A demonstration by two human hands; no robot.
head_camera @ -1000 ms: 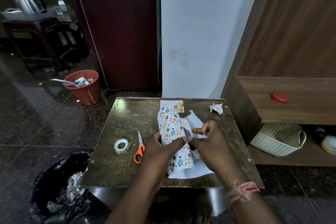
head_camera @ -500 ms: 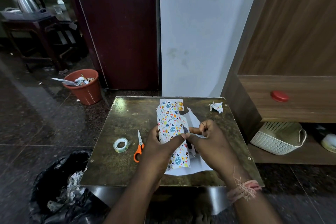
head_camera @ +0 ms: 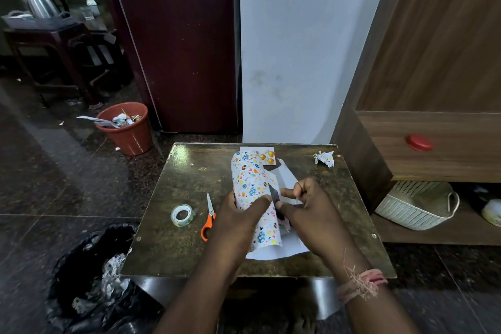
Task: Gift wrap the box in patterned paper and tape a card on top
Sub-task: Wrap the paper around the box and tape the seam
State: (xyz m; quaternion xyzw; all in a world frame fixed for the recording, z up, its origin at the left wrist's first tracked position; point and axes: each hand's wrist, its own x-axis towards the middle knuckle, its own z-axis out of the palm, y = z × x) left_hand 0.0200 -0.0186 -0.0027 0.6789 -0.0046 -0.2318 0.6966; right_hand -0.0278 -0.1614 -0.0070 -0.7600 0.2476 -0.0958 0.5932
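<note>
Both hands work mid-table (head_camera: 168, 249): the left hand (head_camera: 238, 221) curls round the patterned paper (head_camera: 248, 179) folded over the box, thumb pressing its edge, while the right hand (head_camera: 311, 209) seems to pinch the white flap. Since a second ago the paper has rolled further over. Red lettering inside is unreadable. A card (head_camera: 267, 156) lies behind.

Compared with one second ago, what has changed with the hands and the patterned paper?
Little changed. The left hand still holds the patterned paper folded over the box, and the right hand still pinches the opposite edge, with its fingers shifted slightly. The paper's far end now curls a bit further over the card. The tape roll, scissors and crumpled scrap stayed put.
</note>
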